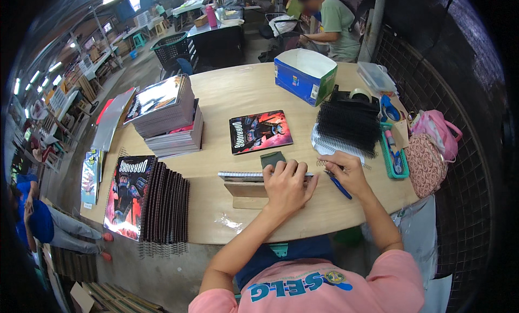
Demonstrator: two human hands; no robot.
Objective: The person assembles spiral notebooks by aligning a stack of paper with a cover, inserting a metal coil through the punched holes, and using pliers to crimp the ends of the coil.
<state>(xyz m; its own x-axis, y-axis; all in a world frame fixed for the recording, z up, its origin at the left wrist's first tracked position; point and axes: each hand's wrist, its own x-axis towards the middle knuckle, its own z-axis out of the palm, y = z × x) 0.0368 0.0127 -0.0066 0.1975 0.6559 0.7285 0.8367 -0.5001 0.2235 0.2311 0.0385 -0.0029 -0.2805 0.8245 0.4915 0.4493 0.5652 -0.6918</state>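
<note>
My left hand (287, 187) is closed over the top edge of a book (238, 177) that stands spine-up in a small wooden stand (246, 196). White marks or loops run along that upper edge. To its right, my right hand (348, 175) pinches the end of a thin dark spiral coil (323, 163). Blue-handled pliers (340, 186) rest against the same hand, under its fingers. A dark green piece (272, 159) lies just behind the book. Farther back, a comic book with a red and black cover (260, 131) lies flat.
Two piles of books (170, 118) stand at the back left, with coil-bound books (162, 205) in front. At right are a heap of black coils (348, 123), a green basket (393, 159) and pouches (427, 161). A blue box (303, 77) stands behind; a person (338, 26) sits beyond.
</note>
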